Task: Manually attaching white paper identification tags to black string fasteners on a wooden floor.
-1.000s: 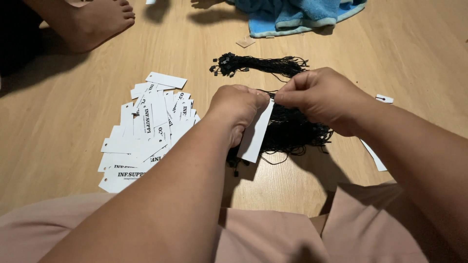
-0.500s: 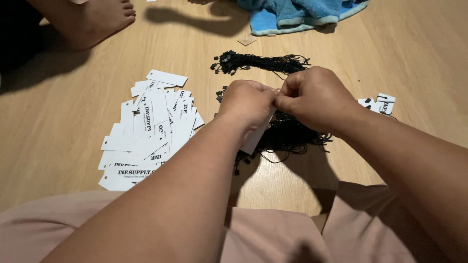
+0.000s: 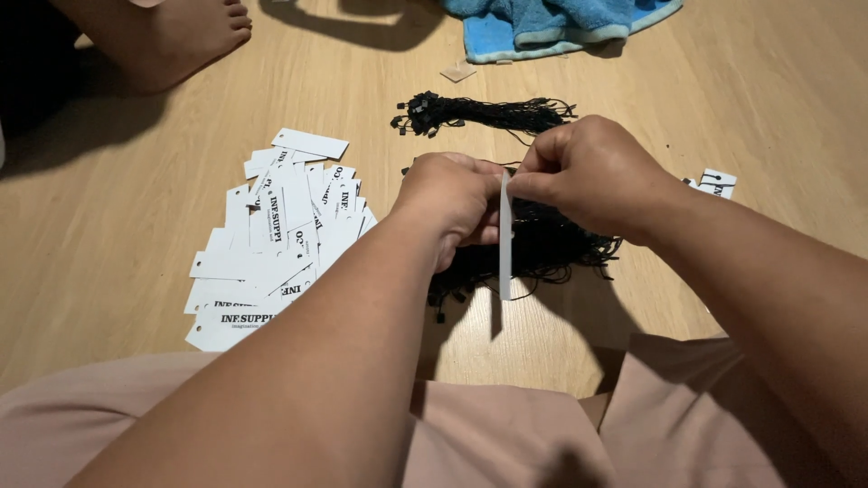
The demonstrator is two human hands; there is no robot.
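We see both hands meeting above the wooden floor (image 3: 117,226), in front of the person's lap. The left hand (image 3: 449,203) is curled into a loose fist, its fingers folded in toward the palm, and the right hand (image 3: 592,176) faces it, thumb and forefinger pressed together at the top of a white paper tag (image 3: 504,237). So the right grip is clamped on the tag; the left grip is closed too and touches the tag's upper edge, though we cannot tell what else, if anything, sits inside it. The tag hangs edge-on to us, upright, its lower end free in the air above a heap of black strings (image 3: 551,248) lying on the floor just under the hands. A second, neater bundle of black strings (image 3: 484,115) lies farther out, apart from the heap. To the left, near the left forearm, a spread pile of white tags (image 3: 271,244) with black print covers the floor, overlapping one another. A few more white tags (image 3: 719,181) peek out beyond the right wrist. At the top edge lies a blue towel (image 3: 551,23), and at the upper left another person's bare foot (image 3: 185,36) rests on the floor.
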